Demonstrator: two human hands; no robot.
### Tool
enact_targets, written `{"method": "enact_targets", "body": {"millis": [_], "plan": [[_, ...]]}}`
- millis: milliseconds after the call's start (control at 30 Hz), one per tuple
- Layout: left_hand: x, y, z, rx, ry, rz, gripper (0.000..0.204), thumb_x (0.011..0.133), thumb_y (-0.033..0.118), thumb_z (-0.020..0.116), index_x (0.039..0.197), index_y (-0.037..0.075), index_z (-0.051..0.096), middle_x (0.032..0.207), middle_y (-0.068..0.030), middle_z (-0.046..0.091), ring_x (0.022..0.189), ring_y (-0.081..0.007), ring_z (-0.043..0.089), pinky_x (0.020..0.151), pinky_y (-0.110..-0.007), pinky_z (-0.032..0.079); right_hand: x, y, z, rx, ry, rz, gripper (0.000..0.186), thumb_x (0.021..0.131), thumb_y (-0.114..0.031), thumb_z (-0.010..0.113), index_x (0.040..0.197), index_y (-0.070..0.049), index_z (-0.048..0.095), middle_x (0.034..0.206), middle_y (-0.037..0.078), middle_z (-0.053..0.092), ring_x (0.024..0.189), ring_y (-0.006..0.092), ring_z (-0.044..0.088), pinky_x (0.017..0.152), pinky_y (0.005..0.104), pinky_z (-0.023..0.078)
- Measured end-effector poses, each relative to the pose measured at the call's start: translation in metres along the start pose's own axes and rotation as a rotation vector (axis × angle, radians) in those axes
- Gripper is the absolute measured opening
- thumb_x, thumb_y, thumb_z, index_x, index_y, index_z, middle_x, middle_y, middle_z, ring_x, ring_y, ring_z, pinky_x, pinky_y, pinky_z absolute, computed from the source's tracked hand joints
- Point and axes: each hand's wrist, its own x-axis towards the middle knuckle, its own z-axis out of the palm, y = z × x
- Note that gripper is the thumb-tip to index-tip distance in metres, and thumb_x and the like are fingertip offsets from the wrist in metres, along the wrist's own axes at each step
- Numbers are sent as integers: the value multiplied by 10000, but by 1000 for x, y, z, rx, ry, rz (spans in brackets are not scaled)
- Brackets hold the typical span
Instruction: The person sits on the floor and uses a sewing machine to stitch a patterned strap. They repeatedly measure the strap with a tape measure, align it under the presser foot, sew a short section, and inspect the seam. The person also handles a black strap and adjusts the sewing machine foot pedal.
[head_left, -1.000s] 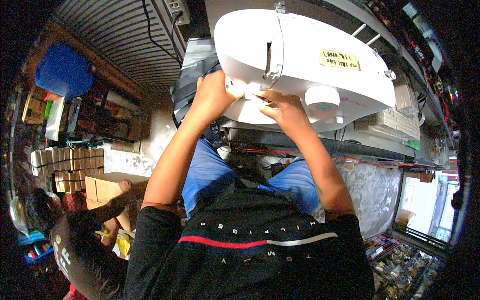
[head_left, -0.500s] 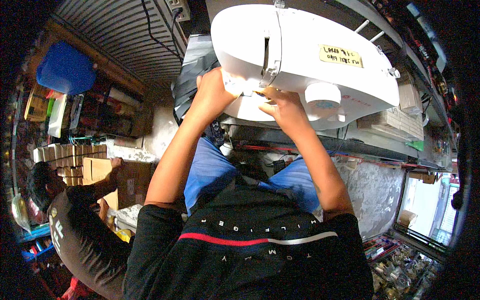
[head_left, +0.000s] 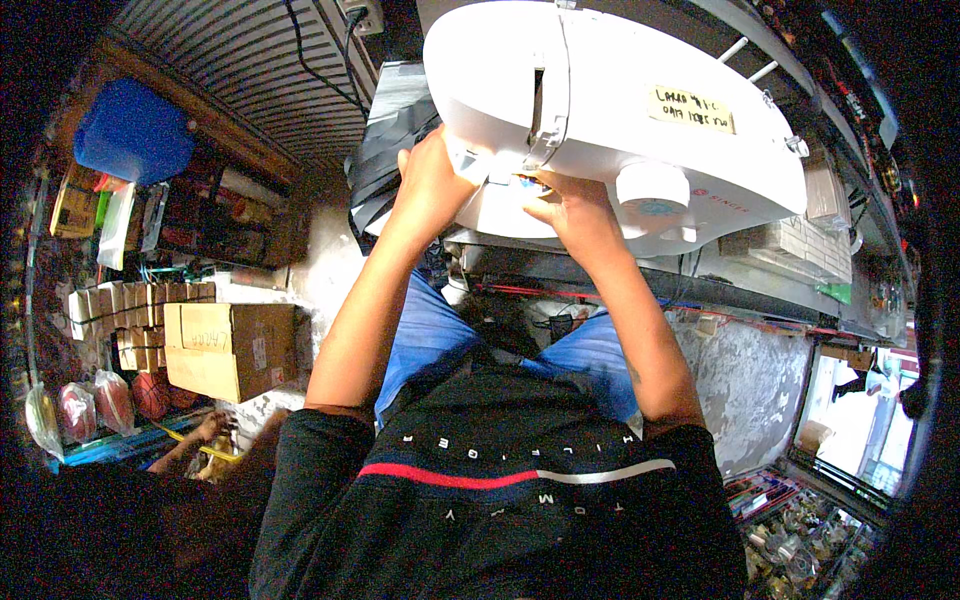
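Note:
A white sewing machine (head_left: 600, 110) stands in front of me, with a dial (head_left: 652, 188) on its front and a handwritten yellow label (head_left: 690, 108) on top. My left hand (head_left: 436, 190) is at the machine's left end, beside the lit needle area. Its fingers are curled inward and their tips are hidden, as is whatever they grip. Across the needle area from it, my right hand (head_left: 578, 212) is closed, thumb and fingers drawn together under the machine's head. A small thing between them is too tiny to name. The machine's bed (head_left: 500, 220) shows between both hands.
Black plastic (head_left: 385, 160) lies left of the machine. White boxes (head_left: 810, 245) are stacked at its right. A cardboard box (head_left: 235, 350) and a blue container (head_left: 135, 133) stand at the left. A co-worker's hand (head_left: 212, 428) reaches in at lower left.
The co-worker at the left has moved down and back, away from the cardboard box, which now shows fully. My hands stay at the needle area with only slight shifts.

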Motion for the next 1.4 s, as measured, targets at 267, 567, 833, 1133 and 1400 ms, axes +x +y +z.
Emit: {"method": "enact_targets", "body": {"millis": [267, 567, 833, 1133, 1400], "plan": [[0, 2, 2, -8, 69, 29, 383, 712, 342, 669, 995, 90, 612, 954, -132, 663, 939, -320, 609, 810, -485, 345, -6, 6, 5, -45, -66, 91, 444, 701, -262, 714, 1102, -107, 604, 1180, 140, 525, 1108, 335, 478, 964, 434, 357], [-2, 7, 2, 174, 130, 55, 363, 710, 346, 661, 970, 94, 631, 912, -133, 659, 895, -312, 613, 746, -451, 344, -7, 6, 13, -215, 67, 75, 596, 685, -345, 734, 1203, -123, 541, 1273, 146, 457, 1192, 350, 399, 1027, 448, 285], [-1, 7, 5, 229, 175, 57, 330, 722, 374, 639, 922, 111, 633, 906, -114, 657, 855, -301, 618, 730, -446, 340, -9, 14, 17, -486, 169, -133, 669, 697, -374, 740, 1247, -89, 488, 1310, 194, 412, 1241, 359, 351, 1046, 431, 267], [-1, 7, 8, 269, 217, 98, 293, 744, 360, 609, 907, 121, 654, 903, -115, 662, 856, -302, 619, 735, -463, 366, -3, 8, 15, -239, 21, 130, 624, 745, -378, 697, 1248, -78, 483, 1314, 205, 413, 1250, 368, 342, 1053, 431, 264], [-2, 5, 11, 272, 299, 166, 253, 738, 345, 601, 861, 138, 679, 870, -104, 669, 815, -294, 618, 713, -455, 368, 8, 1, 13, -41, 87, 341, 567, 774, -326, 664, 1242, -66, 481, 1308, 213, 415, 1240, 394, 342, 1056, 442, 259]]}}
